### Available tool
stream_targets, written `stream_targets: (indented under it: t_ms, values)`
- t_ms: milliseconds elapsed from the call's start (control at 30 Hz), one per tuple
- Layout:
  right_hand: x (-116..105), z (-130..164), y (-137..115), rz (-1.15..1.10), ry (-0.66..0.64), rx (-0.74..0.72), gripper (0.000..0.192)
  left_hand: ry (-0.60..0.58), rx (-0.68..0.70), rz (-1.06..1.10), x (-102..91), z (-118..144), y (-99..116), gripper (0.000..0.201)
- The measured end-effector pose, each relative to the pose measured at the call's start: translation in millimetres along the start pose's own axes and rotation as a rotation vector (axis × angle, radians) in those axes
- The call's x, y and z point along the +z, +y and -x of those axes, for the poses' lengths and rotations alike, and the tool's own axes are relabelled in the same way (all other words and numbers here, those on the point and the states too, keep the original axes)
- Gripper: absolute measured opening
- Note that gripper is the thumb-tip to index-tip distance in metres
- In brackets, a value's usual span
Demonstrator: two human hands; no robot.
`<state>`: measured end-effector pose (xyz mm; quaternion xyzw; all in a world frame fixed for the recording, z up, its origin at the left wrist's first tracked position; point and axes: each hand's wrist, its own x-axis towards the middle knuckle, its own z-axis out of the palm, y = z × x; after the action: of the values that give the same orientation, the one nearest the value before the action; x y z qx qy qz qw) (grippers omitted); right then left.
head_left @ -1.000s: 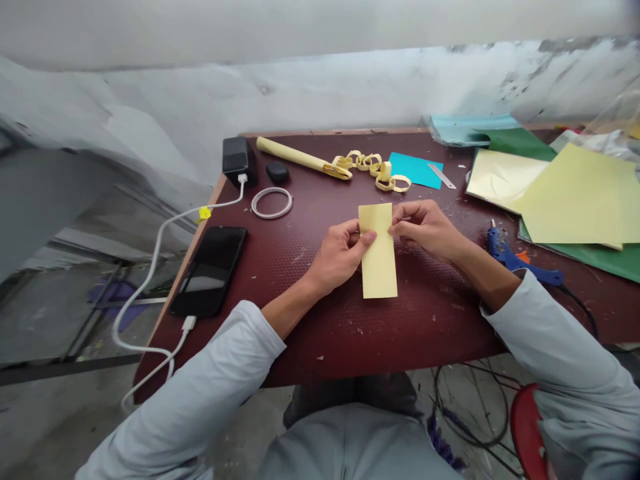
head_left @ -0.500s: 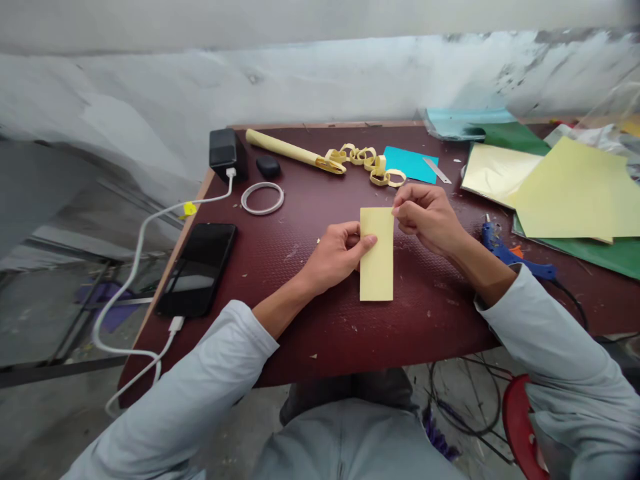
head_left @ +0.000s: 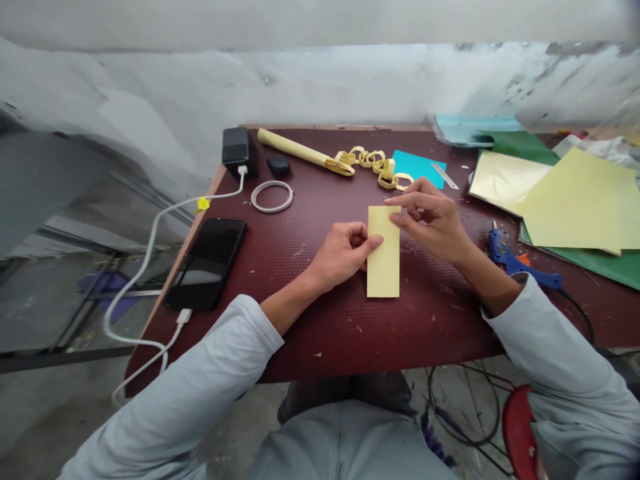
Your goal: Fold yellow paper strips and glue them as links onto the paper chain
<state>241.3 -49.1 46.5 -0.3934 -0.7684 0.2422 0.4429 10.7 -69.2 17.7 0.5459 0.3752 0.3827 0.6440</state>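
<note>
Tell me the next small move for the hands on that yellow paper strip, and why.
Probably press the top edge flat. The left hand pins the pale yellow rectangular paper strip at its left edge on the dark red table, while the right hand pinches its upper right corner.

I've got the paper strip (head_left: 383, 252) lying at the middle of the table (head_left: 310, 320), my left hand (head_left: 343, 253) on its left edge, my right hand (head_left: 433, 217) at its upper right corner. Phone (head_left: 207, 263) sits at centre left; paper chain (head_left: 373, 167) above the strip; glue gun (head_left: 515, 261) right of it; loose sheets (head_left: 575, 200) in the upper right.
</note>
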Motion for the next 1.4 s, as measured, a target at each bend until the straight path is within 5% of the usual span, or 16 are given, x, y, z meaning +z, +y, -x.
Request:
stream_targets:
  t_ms: [300,633,1133,1333,1400]
  values:
    - [-1,1,-6,-0.052,0.004,0.092,0.03,-0.014,0.034,-0.037,-0.8,0,1,0.053]
    - [-7,-3,-16,-0.121,-0.076,0.16,0.061,0.017,0.147,-0.163,-2.3,1,2,0.065]
    - [-6,-2,7,-0.284,-0.113,0.402,0.04,0.119,0.143,-0.083,-2.8,-1,-5,0.067]
    - [-6,-3,12,-0.22,-0.133,0.377,0.006,0.178,0.086,-0.092,-6.0,-2,-12,0.048]
    - [-6,-2,16,-0.204,-0.182,0.37,0.013,0.184,0.052,-0.094,-6.4,-1,-12,0.042]
